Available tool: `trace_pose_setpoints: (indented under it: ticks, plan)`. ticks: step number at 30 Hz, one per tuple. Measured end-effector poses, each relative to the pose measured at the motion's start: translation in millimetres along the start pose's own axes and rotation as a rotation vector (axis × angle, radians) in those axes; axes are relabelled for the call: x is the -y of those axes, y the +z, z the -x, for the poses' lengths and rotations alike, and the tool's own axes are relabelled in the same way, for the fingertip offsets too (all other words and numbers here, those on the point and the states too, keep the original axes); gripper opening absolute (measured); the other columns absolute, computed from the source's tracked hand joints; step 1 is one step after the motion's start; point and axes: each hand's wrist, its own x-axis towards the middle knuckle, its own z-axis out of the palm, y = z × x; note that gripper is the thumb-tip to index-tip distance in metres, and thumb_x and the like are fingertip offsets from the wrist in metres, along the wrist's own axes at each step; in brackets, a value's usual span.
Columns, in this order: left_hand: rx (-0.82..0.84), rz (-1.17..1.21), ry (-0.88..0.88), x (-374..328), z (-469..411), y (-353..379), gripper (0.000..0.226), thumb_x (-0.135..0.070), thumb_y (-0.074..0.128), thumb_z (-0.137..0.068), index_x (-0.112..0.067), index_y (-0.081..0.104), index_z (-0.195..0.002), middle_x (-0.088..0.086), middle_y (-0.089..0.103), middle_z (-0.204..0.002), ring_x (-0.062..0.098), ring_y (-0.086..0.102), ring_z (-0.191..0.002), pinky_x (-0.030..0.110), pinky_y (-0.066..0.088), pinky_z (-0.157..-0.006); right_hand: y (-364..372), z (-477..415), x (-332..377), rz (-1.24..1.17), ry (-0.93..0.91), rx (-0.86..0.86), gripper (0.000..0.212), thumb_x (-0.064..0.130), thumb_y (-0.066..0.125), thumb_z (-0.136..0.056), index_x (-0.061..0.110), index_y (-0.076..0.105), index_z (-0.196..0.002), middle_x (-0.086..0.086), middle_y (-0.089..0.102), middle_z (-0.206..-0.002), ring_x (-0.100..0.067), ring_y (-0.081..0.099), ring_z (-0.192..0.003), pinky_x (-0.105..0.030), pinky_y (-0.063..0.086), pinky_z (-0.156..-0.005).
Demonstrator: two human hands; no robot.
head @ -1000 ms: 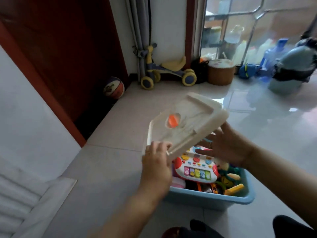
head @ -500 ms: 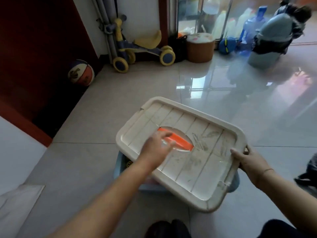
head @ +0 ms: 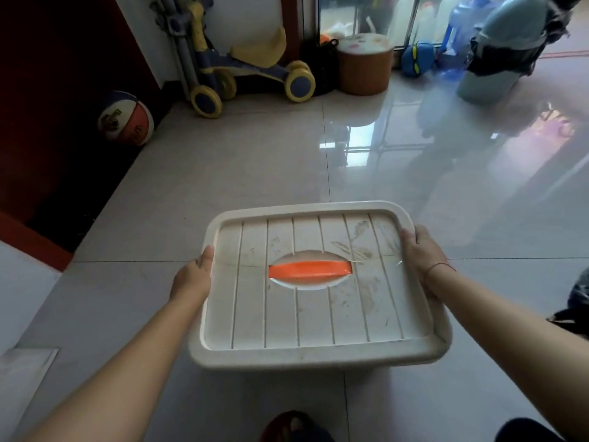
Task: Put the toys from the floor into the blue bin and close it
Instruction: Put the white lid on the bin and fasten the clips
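Left hand (head: 192, 275) clamps the lid (head: 318, 282) at its 9 o'clock edge, thumb on top of the rim, fingers tucked under and out of sight. Right hand (head: 420, 256) grips the 3 o'clock edge the same way, thumb over the rim; thin red cord on that wrist.

Lid is cream, ribbed, scuffed and stained, lying flat and roughly level. Orange handle (head: 310, 270) sits in an oval recess at its centre, running 9-to-3. The lid hides the bin under it completely: no blue visible, no toys visible, so I can't tell whether the lid is fully seated or just resting on top.

All of it sits on the floor (head: 255, 173), glossy pale tile with window glare toward 1 o'clock.

Background, well apart from the lid:
- ball (head: 126, 118) at 10 o'clock, against the dark red wall
- ride-on (head: 248, 71), yellow and blue, at 11 o'clock by the wall
- stool (head: 365, 65), brown with a pale top, at 12 o'clock
- pale green trash can (head: 497, 59) at 2 o'clock, dark bag draped over it
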Motion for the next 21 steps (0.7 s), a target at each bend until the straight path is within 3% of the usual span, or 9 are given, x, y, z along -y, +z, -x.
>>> trace_pose_setpoints:
  ticks: [3, 5, 8, 10, 13, 16, 19, 21]
  plan:
    - [0.050, -0.010, -0.131, -17, -14, -4, 0.091, -0.074, 0.023, -0.085, 0.004, 0.056, -0.119, 0.028, 0.056, -0.125, 0.039, 0.055, -0.113, 0.042, 0.043, -0.095, 0, -8, -1, 0.038, 0.187, 0.002, 0.071, 0.060, 0.024, -0.092, 0.004, 0.049, -0.128, -0.024, 0.051, -0.133, -0.037, 0.045, -0.125, -0.044, 0.034, -0.106]
    - [0.130, 0.076, -0.184, -23, -23, -6, 0.103, -0.088, 0.028, -0.069, -0.002, 0.060, -0.116, 0.023, 0.061, -0.120, 0.037, 0.060, -0.106, 0.044, 0.046, -0.096, -3, -5, -3, 0.016, 0.292, 0.054, 0.081, 0.065, 0.024, -0.090, -0.001, 0.048, -0.131, -0.024, 0.047, -0.138, -0.037, 0.042, -0.129, -0.042, 0.030, -0.107]
    - [0.262, 0.229, -0.202, -12, -46, -4, 0.117, -0.103, 0.035, -0.035, -0.012, 0.068, -0.102, 0.015, 0.071, -0.100, 0.034, 0.068, -0.089, 0.047, 0.051, -0.091, -3, -3, -12, 0.031, 0.306, 0.100, 0.089, 0.073, 0.021, -0.085, 0.002, 0.052, -0.128, -0.023, 0.049, -0.136, -0.037, 0.045, -0.126, -0.041, 0.033, -0.105]
    - [0.314, 0.277, -0.202, -4, -54, 0, 0.116, -0.103, 0.040, -0.028, -0.015, 0.070, -0.097, 0.012, 0.074, -0.091, 0.035, 0.070, -0.082, 0.049, 0.053, -0.087, -3, 1, -12, 0.116, 0.263, 0.055, 0.088, 0.071, 0.017, -0.086, 0.002, 0.056, -0.123, -0.025, 0.053, -0.131, -0.038, 0.047, -0.122, -0.041, 0.036, -0.097]
    - [0.265, 0.275, -0.200, -9, -42, -3, 0.111, -0.102, 0.041, -0.031, -0.014, 0.070, -0.093, 0.012, 0.073, -0.088, 0.034, 0.070, -0.080, 0.047, 0.054, -0.085, -3, 2, -14, 0.298, 0.200, -0.106, 0.083, 0.075, 0.019, -0.083, 0.009, 0.066, -0.102, -0.020, 0.063, -0.110, -0.036, 0.056, -0.102, -0.037, 0.038, -0.076]
    - [0.033, 0.087, -0.170, -15, -28, -6, 0.096, -0.096, 0.036, -0.053, -0.008, 0.062, -0.080, 0.011, 0.067, -0.081, 0.031, 0.065, -0.076, 0.040, 0.055, -0.078, -3, 2, -16, 0.392, 0.187, -0.219, 0.082, 0.078, 0.022, -0.079, 0.008, 0.064, -0.083, -0.016, 0.062, -0.085, -0.032, 0.053, -0.079, -0.033, 0.039, -0.065]
    - [-0.069, -0.101, -0.134, -24, -20, -4, 0.084, -0.087, 0.029, -0.071, -0.007, 0.051, -0.068, 0.009, 0.057, -0.080, 0.029, 0.056, -0.078, 0.034, 0.046, -0.072, -3, 2, -15, 0.337, 0.244, -0.162, 0.086, 0.078, 0.023, -0.079, 0.003, 0.064, -0.091, -0.019, 0.060, -0.090, -0.034, 0.055, -0.087, -0.035, 0.038, -0.069]
    - [-0.030, -0.090, -0.117, -23, -26, 0, 0.083, -0.082, 0.029, -0.077, -0.003, 0.056, -0.083, 0.014, 0.058, -0.091, 0.031, 0.056, -0.085, 0.035, 0.044, -0.074, -5, 0, -19, 0.217, 0.213, -0.074, 0.079, 0.069, 0.028, -0.087, 0.000, 0.062, -0.105, -0.026, 0.061, -0.108, -0.038, 0.055, -0.104, -0.038, 0.037, -0.079]
